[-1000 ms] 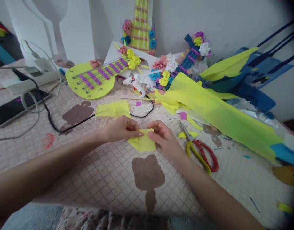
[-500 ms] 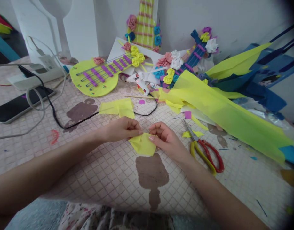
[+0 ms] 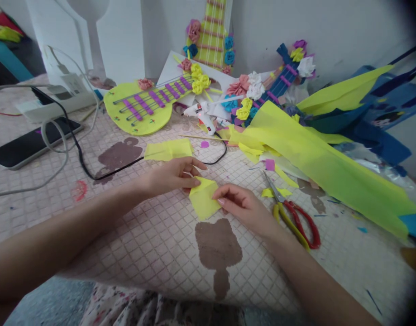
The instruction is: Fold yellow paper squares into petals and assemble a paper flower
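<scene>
A small piece of yellow crepe paper (image 3: 204, 203) is held between my two hands, just above the table. The thumb and fingers of my left hand (image 3: 178, 174) pinch its upper left edge, with the index finger stretched out above. My right hand (image 3: 237, 201) pinches the right edge between thumb and fingertips. Behind my left hand lie more cut yellow paper pieces (image 3: 169, 149). Scissors (image 3: 289, 210) with red and yellow handles rest to the right of my right hand, blades pointing away from me.
A white glue gun (image 3: 203, 117) stands farther back, its black cord running left. Paper-flowered guitar models (image 3: 143, 106) lean along the wall. A long yellow crepe sheet (image 3: 316, 158) covers the right side. A phone (image 3: 34, 140) and a power strip (image 3: 58, 102) lie left.
The yellow paper has been turned, one corner now pointing up. My left index finger has stretched out, and my right hand has moved slightly lower on the paper's edge. The view has shifted a little.
</scene>
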{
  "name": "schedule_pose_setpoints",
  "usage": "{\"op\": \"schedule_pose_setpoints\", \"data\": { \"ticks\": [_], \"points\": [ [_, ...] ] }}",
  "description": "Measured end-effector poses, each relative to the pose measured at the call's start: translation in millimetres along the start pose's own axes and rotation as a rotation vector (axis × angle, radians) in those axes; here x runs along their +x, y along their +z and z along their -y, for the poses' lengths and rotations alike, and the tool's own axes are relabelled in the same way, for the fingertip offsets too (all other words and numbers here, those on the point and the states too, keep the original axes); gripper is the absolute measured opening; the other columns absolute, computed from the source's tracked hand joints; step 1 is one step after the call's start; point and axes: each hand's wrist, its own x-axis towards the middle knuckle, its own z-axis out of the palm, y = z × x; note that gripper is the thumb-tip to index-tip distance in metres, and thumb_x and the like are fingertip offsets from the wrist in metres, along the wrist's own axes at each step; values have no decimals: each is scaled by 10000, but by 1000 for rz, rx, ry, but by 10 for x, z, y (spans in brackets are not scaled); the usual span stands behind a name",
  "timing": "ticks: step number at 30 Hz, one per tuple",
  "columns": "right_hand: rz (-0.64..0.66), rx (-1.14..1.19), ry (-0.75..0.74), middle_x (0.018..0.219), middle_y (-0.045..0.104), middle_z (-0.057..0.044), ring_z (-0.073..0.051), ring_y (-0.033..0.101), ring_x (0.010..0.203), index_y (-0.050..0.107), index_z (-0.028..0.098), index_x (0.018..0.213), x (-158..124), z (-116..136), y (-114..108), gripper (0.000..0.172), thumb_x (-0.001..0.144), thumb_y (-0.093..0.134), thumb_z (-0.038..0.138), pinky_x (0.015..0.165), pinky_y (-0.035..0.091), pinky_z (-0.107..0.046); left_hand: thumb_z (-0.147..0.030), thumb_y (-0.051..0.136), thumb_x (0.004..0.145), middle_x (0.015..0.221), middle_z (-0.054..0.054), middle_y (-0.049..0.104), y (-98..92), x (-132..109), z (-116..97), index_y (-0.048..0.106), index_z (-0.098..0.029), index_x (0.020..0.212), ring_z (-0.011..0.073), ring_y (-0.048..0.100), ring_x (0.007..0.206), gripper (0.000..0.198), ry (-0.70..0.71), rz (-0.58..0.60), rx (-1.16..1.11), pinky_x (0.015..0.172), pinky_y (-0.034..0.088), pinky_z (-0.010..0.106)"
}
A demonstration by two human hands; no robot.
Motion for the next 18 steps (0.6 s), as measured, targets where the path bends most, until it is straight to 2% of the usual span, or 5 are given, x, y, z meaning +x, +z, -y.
{"op": "schedule_pose_setpoints", "data": {
  "ticks": [3, 6, 10, 14, 18],
  "points": [
    [52, -34, -4, 938, 570, -21, -115, 524, 747, 564, 228, 1041, -26, 25, -22, 215, 867, 454, 165, 683, 450, -268, -187, 657, 741, 872, 19, 610, -49, 26, 7, 537, -159, 1092, 102, 587, 721, 372, 4, 23, -19, 626, 481, 216],
    [23, -120, -63, 964, 574, -26, -132, 546, 804, 515, 240, 1083, -36, 28, -11, 292, 837, 436, 104, 699, 461, -279, -187, 644, 755, 858, 16, 633, -70, 42, 25, 538, -165, 1093, 106, 598, 717, 356, -15, 98, -46, 633, 479, 225],
    [-54, -407, -221, 933, 573, -26, -139, 549, 804, 557, 230, 972, -31, -4, 59, 237, 801, 510, 74, 708, 461, -282, -190, 637, 756, 866, 17, 643, -59, 45, 48, 566, -156, 1053, 102, 606, 720, 307, -20, 152, -37, 653, 484, 233],
    [-126, -544, -375, 867, 567, -33, -159, 552, 840, 559, 212, 849, -17, -45, 124, 142, 810, 530, 78, 725, 460, -291, -222, 619, 774, 950, 57, 637, -67, 63, 97, 558, -143, 1066, 118, 611, 770, 309, 85, 51, 56, 663, 494, 247],
    [-235, -582, -349, 862, 562, -31, -147, 548, 783, 550, 210, 855, -7, -61, 106, 182, 789, 509, 46, 676, 458, -274, -268, 624, 786, 1073, 79, 614, -113, 40, 93, 556, -162, 1072, 150, 595, 886, 312, 302, -111, 378, 766, 495, 293]
  ]
}}
